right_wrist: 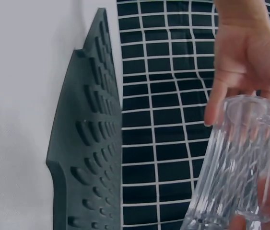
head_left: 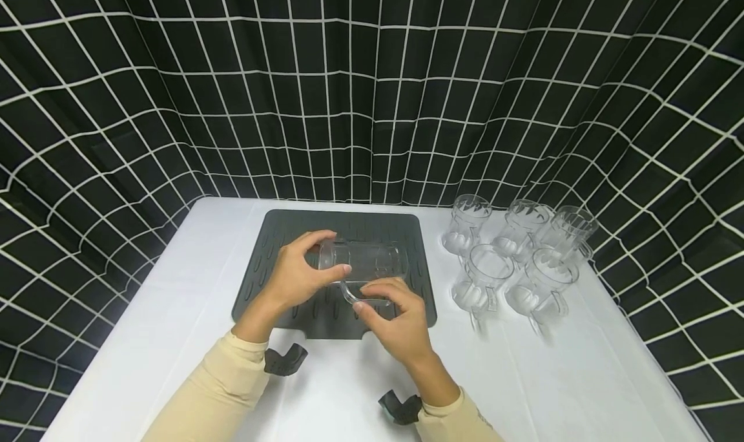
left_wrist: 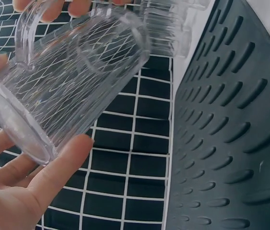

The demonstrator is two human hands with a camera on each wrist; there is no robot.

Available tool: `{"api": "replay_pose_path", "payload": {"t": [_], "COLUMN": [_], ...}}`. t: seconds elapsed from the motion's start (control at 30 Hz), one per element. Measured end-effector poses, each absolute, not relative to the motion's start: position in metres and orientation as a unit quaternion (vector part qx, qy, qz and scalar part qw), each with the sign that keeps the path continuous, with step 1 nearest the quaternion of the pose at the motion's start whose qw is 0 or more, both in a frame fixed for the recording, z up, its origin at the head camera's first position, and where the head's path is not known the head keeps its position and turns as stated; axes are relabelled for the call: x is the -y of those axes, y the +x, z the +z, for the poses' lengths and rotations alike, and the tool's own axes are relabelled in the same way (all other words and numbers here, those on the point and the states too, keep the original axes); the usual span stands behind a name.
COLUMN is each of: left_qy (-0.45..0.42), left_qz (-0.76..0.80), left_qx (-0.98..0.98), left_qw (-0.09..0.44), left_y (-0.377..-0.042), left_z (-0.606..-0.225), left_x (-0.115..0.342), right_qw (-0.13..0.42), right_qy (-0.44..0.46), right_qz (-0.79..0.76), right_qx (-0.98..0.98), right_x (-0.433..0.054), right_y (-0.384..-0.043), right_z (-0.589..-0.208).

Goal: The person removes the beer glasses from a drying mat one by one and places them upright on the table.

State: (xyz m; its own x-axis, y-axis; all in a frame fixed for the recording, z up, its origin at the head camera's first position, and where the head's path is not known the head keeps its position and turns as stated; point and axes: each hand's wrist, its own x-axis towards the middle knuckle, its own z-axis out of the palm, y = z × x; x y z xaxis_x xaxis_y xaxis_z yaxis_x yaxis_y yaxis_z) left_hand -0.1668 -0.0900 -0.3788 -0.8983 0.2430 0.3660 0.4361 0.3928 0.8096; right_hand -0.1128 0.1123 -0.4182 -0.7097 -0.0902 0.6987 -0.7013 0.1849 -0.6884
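Observation:
A clear glass mug [head_left: 372,258] lies sideways in the air between both hands, over a dark grey ridged drying mat [head_left: 360,221]. My left hand [head_left: 299,269] grips the mug's base end, fingers and thumb spread around it. The thumb and fingers of my right hand [head_left: 400,314] pinch the curved handle, which points toward me. In the left wrist view, the thick base of the mug [left_wrist: 72,81] rests among the left fingers [left_wrist: 63,163]. In the right wrist view, the ribbed wall of the mug [right_wrist: 235,167] shows, with the left hand [right_wrist: 245,62] at its base.
Several similar clear mugs [head_left: 467,219] stand upright in two rows on the white tablecloth [head_left: 494,377], to the right of the mat. A black curtain with a white grid [head_left: 360,93] hangs behind and along both sides of the table.

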Motion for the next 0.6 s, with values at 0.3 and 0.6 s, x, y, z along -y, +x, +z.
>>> {"api": "replay_pose_path", "payload": {"t": [0.3,0.6], "left_qy": [-0.177,-0.182], "left_qz": [-0.531,-0.57], "left_qx": [0.815,0.785], "left_qw": [0.152,0.163], "left_y": [-0.169,-0.166], "left_z": [-0.379,-0.384], "left_x": [0.089,0.084], "right_qw": [0.231,0.076], "right_qy": [0.073,0.009], "right_qz": [0.657,0.703], "right_qx": [0.714,0.707], "right_x": [-0.118,-0.105], "right_y": [-0.108,-0.106], "right_z": [-0.422,-0.424]}}
